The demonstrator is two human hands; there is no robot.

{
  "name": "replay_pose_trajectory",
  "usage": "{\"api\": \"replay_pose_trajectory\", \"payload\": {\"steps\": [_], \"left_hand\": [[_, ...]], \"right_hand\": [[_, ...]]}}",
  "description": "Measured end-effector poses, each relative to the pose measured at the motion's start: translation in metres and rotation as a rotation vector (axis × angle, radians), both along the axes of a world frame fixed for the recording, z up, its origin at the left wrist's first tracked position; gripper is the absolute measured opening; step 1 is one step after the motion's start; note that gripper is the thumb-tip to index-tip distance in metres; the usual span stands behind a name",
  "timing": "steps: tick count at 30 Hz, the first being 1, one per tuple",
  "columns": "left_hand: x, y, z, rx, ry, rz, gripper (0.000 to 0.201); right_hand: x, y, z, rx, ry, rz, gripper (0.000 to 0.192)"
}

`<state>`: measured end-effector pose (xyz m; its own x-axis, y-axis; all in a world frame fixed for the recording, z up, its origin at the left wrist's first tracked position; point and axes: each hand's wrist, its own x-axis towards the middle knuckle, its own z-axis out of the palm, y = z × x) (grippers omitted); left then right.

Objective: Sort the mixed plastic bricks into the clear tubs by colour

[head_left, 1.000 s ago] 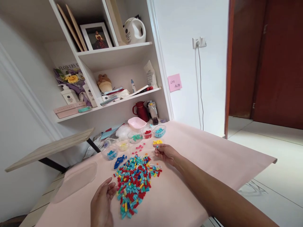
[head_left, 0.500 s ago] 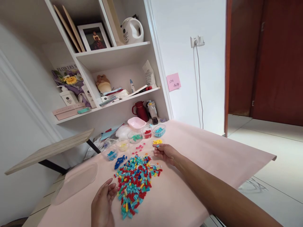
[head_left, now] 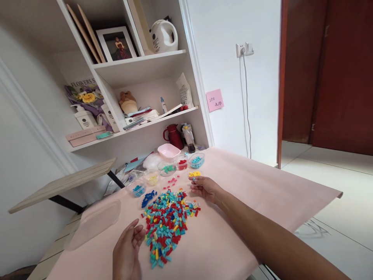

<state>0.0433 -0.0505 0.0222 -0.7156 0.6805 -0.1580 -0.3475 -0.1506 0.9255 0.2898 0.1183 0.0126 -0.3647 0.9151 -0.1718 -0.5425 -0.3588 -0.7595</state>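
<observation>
A heap of small toy building bricks (head_left: 167,225) in red, light blue, yellow and other colours lies on the pink-covered table. Beyond the heap's far right side, my right hand (head_left: 205,187) pinches a small light blue brick (head_left: 194,179) between thumb and index finger. Just behind those fingertips are yellow bricks (head_left: 194,174). My left hand (head_left: 129,243) rests at the heap's left edge, its fingers loosely bent and apart, with nothing visible in them. Dark blue bricks (head_left: 149,198) and a few pink bricks (head_left: 171,181) lie past the heap.
Clear tubs hold blue bricks (head_left: 138,190), pale yellow bricks (head_left: 152,179), green bricks (head_left: 169,169), red bricks (head_left: 182,164) and light blue bricks (head_left: 196,161). Behind them stand a pink basin (head_left: 169,151), a red jug (head_left: 174,137) and a bottle (head_left: 189,140). A transparent lid (head_left: 97,223) lies at left.
The whole view has shifted very slightly. Both hands keep nearly the same pose, with the light blue brick still in my right fingertips.
</observation>
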Motion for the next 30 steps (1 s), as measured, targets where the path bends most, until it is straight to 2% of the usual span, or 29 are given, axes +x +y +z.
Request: {"api": "replay_pose_trajectory", "payload": {"steps": [30], "left_hand": [[0.0026, -0.0036, 0.0039, 0.012, -0.093, 0.011, 0.014]], "right_hand": [[0.0024, -0.0019, 0.0029, 0.036, -0.081, -0.023, 0.018]]}}
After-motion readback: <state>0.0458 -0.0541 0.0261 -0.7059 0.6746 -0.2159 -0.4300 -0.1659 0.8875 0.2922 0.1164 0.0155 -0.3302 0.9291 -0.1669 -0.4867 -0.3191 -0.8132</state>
